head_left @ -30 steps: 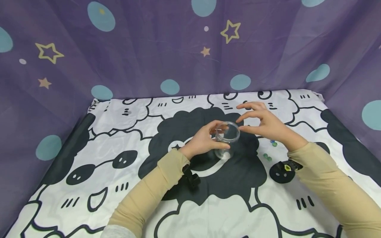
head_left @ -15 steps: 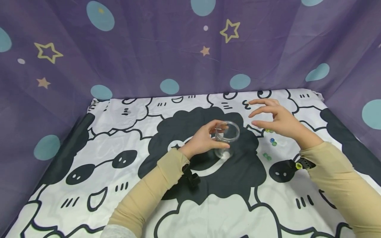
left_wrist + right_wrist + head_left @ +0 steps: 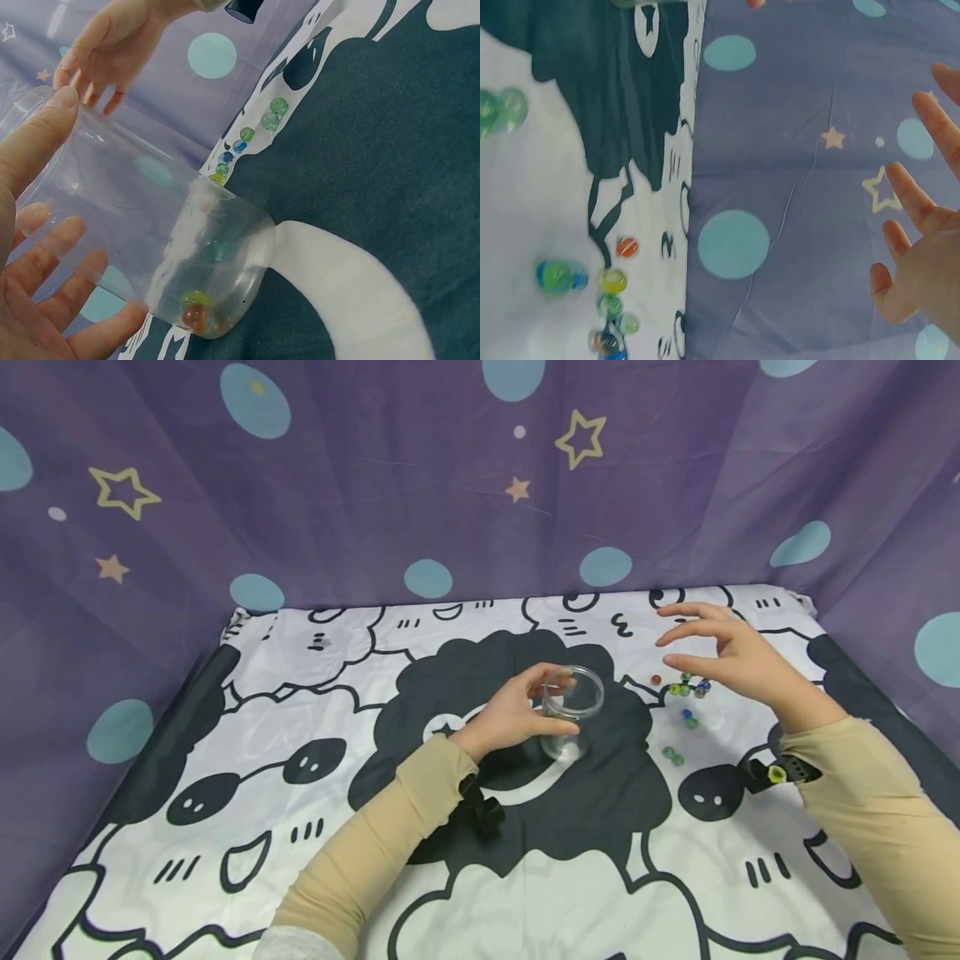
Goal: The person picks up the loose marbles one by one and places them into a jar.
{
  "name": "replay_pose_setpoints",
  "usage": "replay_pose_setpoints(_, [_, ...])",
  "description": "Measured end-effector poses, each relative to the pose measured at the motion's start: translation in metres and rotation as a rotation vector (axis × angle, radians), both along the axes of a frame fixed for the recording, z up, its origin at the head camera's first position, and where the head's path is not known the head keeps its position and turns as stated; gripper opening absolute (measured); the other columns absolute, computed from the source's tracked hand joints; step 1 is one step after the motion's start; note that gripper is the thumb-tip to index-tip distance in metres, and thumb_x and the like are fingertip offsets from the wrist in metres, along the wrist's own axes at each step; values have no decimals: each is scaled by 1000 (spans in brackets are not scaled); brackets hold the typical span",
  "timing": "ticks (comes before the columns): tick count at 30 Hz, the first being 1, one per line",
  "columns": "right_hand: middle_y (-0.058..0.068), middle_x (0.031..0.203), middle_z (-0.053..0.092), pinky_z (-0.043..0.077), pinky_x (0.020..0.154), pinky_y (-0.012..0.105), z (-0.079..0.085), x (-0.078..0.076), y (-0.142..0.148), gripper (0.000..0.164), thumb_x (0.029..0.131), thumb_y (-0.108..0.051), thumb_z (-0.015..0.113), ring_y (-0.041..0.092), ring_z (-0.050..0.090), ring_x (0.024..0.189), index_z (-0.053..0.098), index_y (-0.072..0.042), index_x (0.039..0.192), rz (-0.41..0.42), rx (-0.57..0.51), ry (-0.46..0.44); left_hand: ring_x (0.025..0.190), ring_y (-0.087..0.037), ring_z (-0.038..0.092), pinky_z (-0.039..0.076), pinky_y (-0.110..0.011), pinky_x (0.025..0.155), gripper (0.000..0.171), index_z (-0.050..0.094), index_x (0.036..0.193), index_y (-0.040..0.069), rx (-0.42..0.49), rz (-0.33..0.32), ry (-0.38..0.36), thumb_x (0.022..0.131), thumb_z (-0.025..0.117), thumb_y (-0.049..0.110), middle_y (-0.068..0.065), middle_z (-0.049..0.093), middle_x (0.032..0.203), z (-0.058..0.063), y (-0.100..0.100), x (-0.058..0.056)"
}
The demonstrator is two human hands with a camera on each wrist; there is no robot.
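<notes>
My left hand (image 3: 506, 714) grips a clear, open-topped jar (image 3: 567, 739) around its side, thumb in front and fingers behind. The jar is upright over the dark patch of the cloth. In the left wrist view, green, yellow and orange marbles (image 3: 195, 313) show through the wall near its base. To the right, my right hand (image 3: 738, 660) is raised with fingers spread and nothing in them. Below it on the cloth lie several glass marbles: an orange one (image 3: 656, 679), a yellow one (image 3: 675, 690), a blue-and-green pair, and two green ones (image 3: 672, 757) nearer me.
A white cloth (image 3: 570, 910) with black cartoon sheep covers the table. Behind it hangs a purple curtain (image 3: 360, 510) with stars and blue dots. Each wrist bears a dark strapped camera, the right one (image 3: 780, 772) with a yellow spot.
My right hand has moved away from the jar rim to the right, uncovering more marbles on the cloth. The left hand and the jar have stayed in place.
</notes>
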State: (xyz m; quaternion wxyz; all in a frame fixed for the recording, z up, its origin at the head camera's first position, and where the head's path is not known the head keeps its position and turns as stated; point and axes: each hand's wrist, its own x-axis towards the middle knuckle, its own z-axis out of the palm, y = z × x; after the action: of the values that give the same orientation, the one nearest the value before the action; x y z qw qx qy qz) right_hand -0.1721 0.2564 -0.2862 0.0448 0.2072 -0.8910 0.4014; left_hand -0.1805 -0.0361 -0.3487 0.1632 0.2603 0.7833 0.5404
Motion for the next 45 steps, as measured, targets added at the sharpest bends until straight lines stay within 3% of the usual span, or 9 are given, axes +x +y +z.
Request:
replay_pose_setpoints(9, [5, 136, 47, 31, 96, 52, -8, -5, 16, 26, 84, -13, 72, 29, 31, 132, 68, -3, 107, -61, 28, -52, 124, -22, 50, 48, -34, 101, 66, 47, 135, 15, -4, 3, -10, 77, 79, 12, -10, 52, 137, 0, 0, 1])
replay_pose_setpoints(13, [8, 137, 46, 31, 97, 55, -11, -7, 23, 29, 83, -13, 73, 33, 31, 132, 67, -2, 109, -72, 38, -58, 124, -22, 49, 48, -35, 101, 66, 47, 135, 15, 0, 2, -12, 77, 79, 11, -10, 52, 136, 1, 0, 0])
replay_pose_setpoints(20, [8, 138, 45, 34, 90, 44, -20, -13, 39, 33, 83, -14, 73, 33, 32, 133, 66, -1, 114, -90, 88, -74, 125, -24, 49, 48, -35, 101, 67, 46, 136, 12, 6, -4, -13, 78, 79, 11, -11, 51, 137, 0, 0, 0])
replay_pose_setpoints(25, [9, 141, 41, 32, 98, 57, -26, -18, 51, 37, 87, -19, 70, 31, 31, 134, 62, 0, 118, -120, 83, -134, 124, -23, 49, 48, -35, 101, 67, 46, 136, 13, 1, 2, -7, 77, 79, 12, -10, 52, 136, 0, 0, 0])
replay_pose_setpoints(29, [14, 144, 39, 19, 108, 67, -31, -23, 60, 41, 87, -19, 70, 35, 23, 140, 60, 3, 120, -119, 51, -186, 125, -23, 49, 48, -36, 101, 68, 45, 137, 11, 5, -4, -10, 77, 79, 12, -10, 52, 137, 0, 0, 0])
replay_pose_setpoints(40, [20, 151, 30, 13, 107, 72, -41, -29, 71, 49, 84, -19, 73, 45, 17, 141, 57, 3, 124, -110, 157, -295, 126, -29, 47, 47, -36, 101, 69, 45, 136, 11, 20, -12, -9, 77, 79, 11, -13, 51, 137, -1, 0, -1])
replay_pose_setpoints(45, [22, 152, 27, 10, 109, 71, -48, -33, 77, 49, 83, -16, 73, 45, 15, 142, 57, 5, 124, -91, 155, -335, 126, -28, 48, 48, -35, 101, 69, 45, 137, 12, 16, -11, -11, 77, 79, 11, -12, 51, 137, -1, 0, -1])
